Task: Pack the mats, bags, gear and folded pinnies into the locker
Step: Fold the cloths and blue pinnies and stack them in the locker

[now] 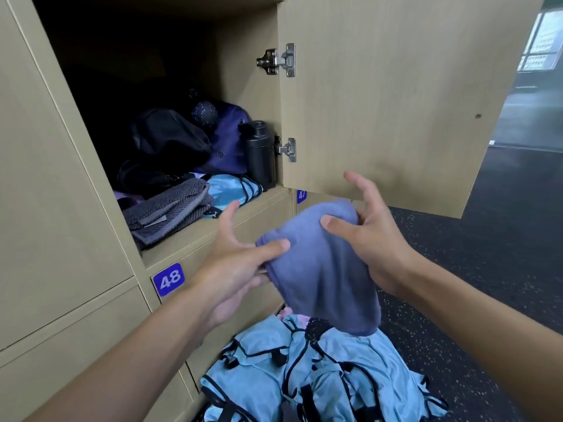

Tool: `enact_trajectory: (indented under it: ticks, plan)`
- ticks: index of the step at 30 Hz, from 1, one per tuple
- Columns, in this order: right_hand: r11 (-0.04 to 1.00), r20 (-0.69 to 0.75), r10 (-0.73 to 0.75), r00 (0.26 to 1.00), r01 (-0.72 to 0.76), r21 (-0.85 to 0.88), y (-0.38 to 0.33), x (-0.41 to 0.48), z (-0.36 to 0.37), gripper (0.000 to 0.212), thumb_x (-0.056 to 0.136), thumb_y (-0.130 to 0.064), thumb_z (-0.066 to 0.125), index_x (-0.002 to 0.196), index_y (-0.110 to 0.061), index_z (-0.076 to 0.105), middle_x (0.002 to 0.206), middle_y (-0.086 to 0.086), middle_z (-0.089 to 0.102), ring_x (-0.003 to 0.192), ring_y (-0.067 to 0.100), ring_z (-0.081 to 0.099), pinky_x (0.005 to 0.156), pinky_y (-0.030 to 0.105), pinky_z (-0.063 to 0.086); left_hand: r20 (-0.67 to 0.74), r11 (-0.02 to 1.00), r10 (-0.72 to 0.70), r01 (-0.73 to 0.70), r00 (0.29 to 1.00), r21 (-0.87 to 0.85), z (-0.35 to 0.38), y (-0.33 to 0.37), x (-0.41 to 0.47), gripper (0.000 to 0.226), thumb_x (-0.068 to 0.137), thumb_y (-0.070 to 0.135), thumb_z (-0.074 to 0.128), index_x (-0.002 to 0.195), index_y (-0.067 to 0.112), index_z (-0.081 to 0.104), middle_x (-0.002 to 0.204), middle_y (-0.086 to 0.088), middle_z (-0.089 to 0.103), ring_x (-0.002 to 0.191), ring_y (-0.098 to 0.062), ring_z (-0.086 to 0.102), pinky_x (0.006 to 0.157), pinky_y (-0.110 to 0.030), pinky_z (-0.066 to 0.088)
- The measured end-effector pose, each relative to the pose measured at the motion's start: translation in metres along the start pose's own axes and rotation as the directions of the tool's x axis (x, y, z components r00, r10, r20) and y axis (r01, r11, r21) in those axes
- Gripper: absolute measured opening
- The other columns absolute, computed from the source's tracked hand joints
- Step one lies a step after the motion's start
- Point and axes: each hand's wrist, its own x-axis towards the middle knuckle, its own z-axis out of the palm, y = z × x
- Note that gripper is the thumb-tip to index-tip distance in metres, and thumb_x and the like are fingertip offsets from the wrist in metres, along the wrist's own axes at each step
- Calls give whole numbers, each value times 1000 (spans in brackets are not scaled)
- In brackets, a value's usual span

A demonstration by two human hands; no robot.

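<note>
Head view: the locker (262,202) stands open, its door (396,102) swung out to the right on 2 hinges (277,60). Inside, a black bag (170,138) lies at the back left, with a purple bag (228,147) just beside it on the right and a dark dotted ball (204,112) resting on top between them. A black bottle (259,153) stands upright against the right wall, near the lower hinge. At the front, a folded grey towel (170,214) sits at the locker's edge, and a folded light-blue pinny (228,190) lies to its right, in front of the purple bag. The rest of the interior is too dark to make out.

In front of the closed lockers below, labelled 48 (169,280) and 47 (301,195), both hands hold a blue-purple cloth (320,269) outside the locker. The left hand (240,260) grips its left edge, thumb on top and fingers underneath, index finger pointing up. The right hand (374,233) pinches its upper right part with the thumb in front, its other fingers spread. The cloth hangs down toward a loose pile of light-blue pinnies (320,376) with black trim on the dark speckled floor (487,269).
</note>
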Motion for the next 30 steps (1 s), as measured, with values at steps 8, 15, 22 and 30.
enact_trajectory:
  ticks: [8,15,22,30]
  plan:
    - [992,103,30,994,-17,-126,1,3,-4,46,82,3,73,122,-18,64,117,6,69,99,19,68,87,31,57,-85,954,276,-262,958,143,-10,5,10,30,91,-5,63,111,18,67,104,-11,75,87,-13,69,79,-20,56]
    - [943,129,-18,992,59,-326,-5,6,-8,48,77,-4,79,118,-25,65,110,-3,72,100,11,69,91,27,55,74,863,317,-320,945,391,-17,12,15,50,80,-3,77,118,25,60,105,11,72,97,-2,69,85,-20,54]
    - [920,145,-40,989,93,-380,-7,4,-14,6,91,-19,68,94,-22,65,100,0,59,75,-4,55,69,9,45,110,635,460,-413,881,653,-22,19,13,10,83,20,78,78,23,69,71,5,64,60,-10,55,62,-26,49]
    - [983,246,181,952,-184,-11,-6,-4,-3,79,81,-5,75,138,-40,34,108,10,68,81,11,71,66,22,55,-124,870,392,-323,912,373,-10,17,11,36,96,34,60,98,-1,55,85,-17,58,75,-16,51,70,-41,46]
